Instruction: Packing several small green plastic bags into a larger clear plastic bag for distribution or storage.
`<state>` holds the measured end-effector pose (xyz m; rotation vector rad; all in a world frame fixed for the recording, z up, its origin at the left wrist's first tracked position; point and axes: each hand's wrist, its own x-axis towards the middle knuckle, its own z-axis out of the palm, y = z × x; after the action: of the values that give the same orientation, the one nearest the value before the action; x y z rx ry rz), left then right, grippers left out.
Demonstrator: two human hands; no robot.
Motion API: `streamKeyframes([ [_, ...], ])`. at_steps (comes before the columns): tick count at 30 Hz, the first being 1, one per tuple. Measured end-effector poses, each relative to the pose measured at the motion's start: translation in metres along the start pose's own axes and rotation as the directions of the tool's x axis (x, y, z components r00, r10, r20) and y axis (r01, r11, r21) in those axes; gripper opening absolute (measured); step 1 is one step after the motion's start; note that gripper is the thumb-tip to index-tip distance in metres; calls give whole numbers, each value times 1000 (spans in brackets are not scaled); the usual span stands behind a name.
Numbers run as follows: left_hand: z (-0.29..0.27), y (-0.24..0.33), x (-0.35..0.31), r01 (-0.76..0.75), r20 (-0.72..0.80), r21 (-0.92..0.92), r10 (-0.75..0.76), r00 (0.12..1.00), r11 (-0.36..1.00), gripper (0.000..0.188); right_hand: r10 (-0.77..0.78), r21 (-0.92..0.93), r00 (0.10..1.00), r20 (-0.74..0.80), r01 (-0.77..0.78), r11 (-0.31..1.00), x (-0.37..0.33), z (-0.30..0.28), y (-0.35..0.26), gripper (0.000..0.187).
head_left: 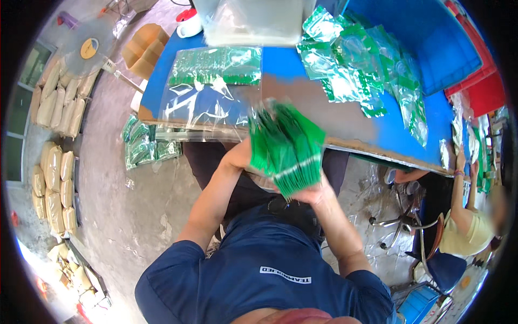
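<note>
Between my two hands is a thick stack of green packets [288, 143], held above the table's near edge and over my lap. My left hand [240, 155] grips its left side, and the fingers are mostly hidden behind the stack. Under its lower right end my right hand [313, 193] closes round the packets' edges. The upper part of the stack is smeared by motion. Just beyond my left hand, a large clear plastic bag [202, 105] lies flat on the blue table [275, 65], with a row of green packets [216, 66] at its far end.
A loose heap of green packets [356, 59] covers the table's right side, by a blue crate [431, 48]. A translucent bin [253, 24] and a red-and-white cup [189, 24] stand at the back. Left are a fan [89, 47] and tan sacks [54, 162]. A co-worker [467, 229] sits right.
</note>
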<state>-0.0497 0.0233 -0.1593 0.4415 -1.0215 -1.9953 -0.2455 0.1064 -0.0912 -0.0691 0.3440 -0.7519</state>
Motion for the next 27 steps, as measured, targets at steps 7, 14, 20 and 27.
streamKeyframes([
  [7, 77, 36, -6, -257, -32, -441, 271, 962, 860, 95, -505, -772, 858, -93, 258, 581, -13, 24, -53, 89],
  [14, 85, 37, -8, -248, -274, -423, 139, 952, 871, 58, -621, -936, 778, 100, 285, 205, -10, 31, -40, 94],
  [20, 53, 68, -29, -305, -276, 489, 476, 835, 817, 59, -676, -956, 678, 288, 245, -162, 10, 42, -59, 99],
  [27, -44, 166, -96, 70, 83, 893, 315, 945, -445, 51, -788, -810, 199, 582, 52, -585, 50, 0, -97, 99],
])
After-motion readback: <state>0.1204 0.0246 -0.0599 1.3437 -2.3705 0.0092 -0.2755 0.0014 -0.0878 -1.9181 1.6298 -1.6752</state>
